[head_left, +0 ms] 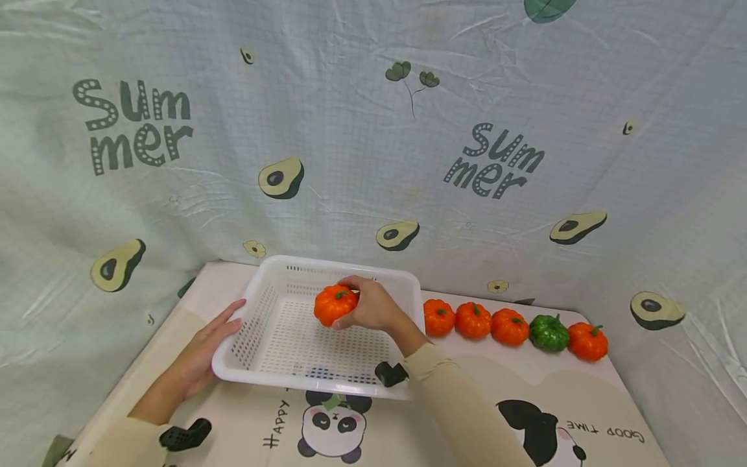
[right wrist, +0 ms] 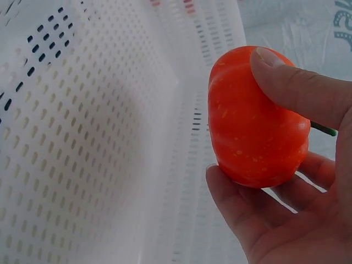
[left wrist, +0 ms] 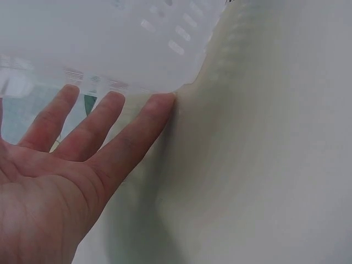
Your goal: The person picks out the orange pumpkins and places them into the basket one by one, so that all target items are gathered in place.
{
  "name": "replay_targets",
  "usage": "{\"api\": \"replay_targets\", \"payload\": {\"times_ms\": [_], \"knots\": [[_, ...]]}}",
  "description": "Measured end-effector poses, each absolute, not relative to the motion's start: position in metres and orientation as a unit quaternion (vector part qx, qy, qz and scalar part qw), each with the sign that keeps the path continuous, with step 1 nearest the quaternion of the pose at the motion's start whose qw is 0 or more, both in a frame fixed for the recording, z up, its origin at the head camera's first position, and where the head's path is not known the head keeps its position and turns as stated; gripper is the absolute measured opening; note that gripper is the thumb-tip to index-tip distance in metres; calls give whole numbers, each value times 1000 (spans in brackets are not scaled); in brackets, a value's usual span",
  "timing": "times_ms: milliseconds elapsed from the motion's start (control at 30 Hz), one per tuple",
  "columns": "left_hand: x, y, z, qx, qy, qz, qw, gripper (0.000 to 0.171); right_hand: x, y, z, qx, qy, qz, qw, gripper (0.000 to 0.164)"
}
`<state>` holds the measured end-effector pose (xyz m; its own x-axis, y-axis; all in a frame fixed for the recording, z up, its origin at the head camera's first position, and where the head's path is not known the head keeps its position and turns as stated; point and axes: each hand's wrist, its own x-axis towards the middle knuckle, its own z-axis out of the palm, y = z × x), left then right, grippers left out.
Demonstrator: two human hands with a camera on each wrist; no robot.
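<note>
My right hand [head_left: 373,305] grips an orange toy pumpkin [head_left: 335,305] with a green stem, over the inside of a white plastic basket [head_left: 318,383]. In the right wrist view the thumb presses one side of the pumpkin [right wrist: 256,121] and the fingers curl round the other, with the perforated basket wall [right wrist: 192,143] behind. At the basket's left side is my left hand [head_left: 201,353], its fingers stretched out. The left wrist view shows the straight fingertips [left wrist: 159,104] of that hand against the outer wall of the basket [left wrist: 110,44].
Right of the basket runs a row of orange pumpkins [head_left: 509,326] with one green pumpkin [head_left: 548,333] among them, along the table's back. The table cover [head_left: 274,431] has panda prints. A printed curtain [head_left: 350,130] hangs behind and at both sides.
</note>
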<state>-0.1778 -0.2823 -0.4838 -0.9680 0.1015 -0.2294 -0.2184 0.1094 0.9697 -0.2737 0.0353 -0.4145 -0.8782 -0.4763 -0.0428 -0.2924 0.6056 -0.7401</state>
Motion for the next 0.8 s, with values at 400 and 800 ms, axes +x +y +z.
{"api": "replay_targets", "payload": {"times_ms": [400,800], "knots": [[-179,-283,-483,-41,735,664,131,69,-281,20,-425,-208,883,-406,110,75],[-179,-282,-484,-39,736,664,128,68,-286,11,-431,-174,878,-431,119,77]]}}
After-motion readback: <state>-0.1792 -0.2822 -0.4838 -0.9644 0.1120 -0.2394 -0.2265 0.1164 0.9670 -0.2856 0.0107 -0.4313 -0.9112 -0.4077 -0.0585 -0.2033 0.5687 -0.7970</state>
